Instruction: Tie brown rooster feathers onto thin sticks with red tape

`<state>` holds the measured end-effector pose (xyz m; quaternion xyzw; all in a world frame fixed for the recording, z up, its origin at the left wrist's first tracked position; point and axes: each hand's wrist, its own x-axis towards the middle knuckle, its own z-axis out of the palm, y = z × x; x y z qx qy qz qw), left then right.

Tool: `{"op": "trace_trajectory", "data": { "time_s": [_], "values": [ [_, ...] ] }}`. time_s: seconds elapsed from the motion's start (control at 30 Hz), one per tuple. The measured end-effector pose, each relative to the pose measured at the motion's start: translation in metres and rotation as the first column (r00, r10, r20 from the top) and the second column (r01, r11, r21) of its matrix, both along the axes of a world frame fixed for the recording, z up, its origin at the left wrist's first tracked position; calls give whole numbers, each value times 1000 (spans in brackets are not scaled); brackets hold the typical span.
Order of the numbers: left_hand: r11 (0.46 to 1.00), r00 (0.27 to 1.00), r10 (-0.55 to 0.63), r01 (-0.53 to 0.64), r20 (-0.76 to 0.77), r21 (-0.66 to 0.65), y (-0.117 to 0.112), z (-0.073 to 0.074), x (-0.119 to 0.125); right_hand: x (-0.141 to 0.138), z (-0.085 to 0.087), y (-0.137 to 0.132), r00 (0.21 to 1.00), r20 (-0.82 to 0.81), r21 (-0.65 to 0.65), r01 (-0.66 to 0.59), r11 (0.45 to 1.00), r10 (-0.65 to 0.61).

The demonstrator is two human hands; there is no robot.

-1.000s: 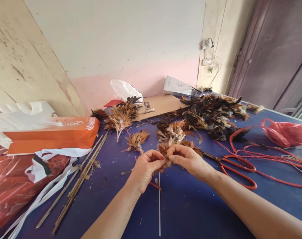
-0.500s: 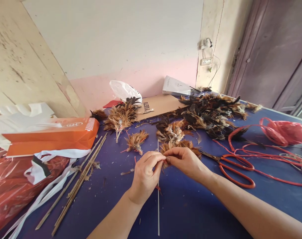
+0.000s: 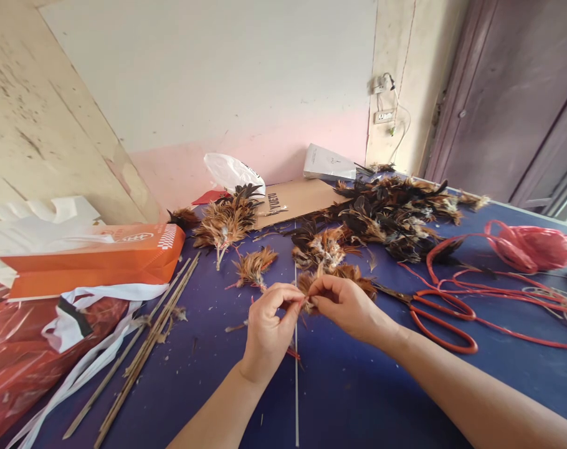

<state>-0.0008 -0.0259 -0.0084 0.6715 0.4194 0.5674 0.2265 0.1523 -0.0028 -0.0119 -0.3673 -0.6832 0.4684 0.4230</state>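
Observation:
My left hand (image 3: pixel 271 324) is closed in a pinch, its thumb and forefinger at the base of a small bunch of brown feathers (image 3: pixel 311 285). My right hand (image 3: pixel 346 305) pinches the same bunch, and the fingertips of both hands nearly touch. The exact grip is partly hidden by the fingers. Red string (image 3: pixel 293 353) shows just below my left hand. Beyond the hands lie a small tied feather bundle (image 3: pixel 255 265) and a loose clump of feathers (image 3: pixel 323 246).
Scissors (image 3: pixel 445 318) with red handles lie right of my hands, beside pink twine (image 3: pixel 536 246). A big feather pile (image 3: pixel 390 215) and a larger feather bundle (image 3: pixel 227 221) sit farther back. Thin sticks (image 3: pixel 147 349), an orange bag (image 3: pixel 96 262) and a red plastic bag (image 3: pixel 12 355) are left.
Both hands stay pinched together at nearly the same spot. My right fingers have shifted slightly, and more of the feather tips shows above them. The view has moved slightly.

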Motion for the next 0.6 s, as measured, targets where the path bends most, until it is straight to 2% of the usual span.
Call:
{"op": "trace_trajectory", "data": {
  "time_s": [0.17,0.27,0.4,0.5,0.6],
  "values": [
    [993,996,-13,23,92,-119,6,-2,-4,8,-2,5,989,58,98,129,987,-135],
    [977,987,-8,42,160,-209,9,-4,-5,13,1,8,969,73,241,213,947,-237],
    [948,969,-7,85,248,-308,12,-6,-5,15,6,8,946,125,394,230,890,-300],
    [914,935,-11,153,354,-375,14,-8,-5,15,3,8,943,158,328,230,916,-294],
    [871,900,-23,232,435,-434,16,-10,-6,14,0,9,958,178,113,208,972,-226]
  ]
}}
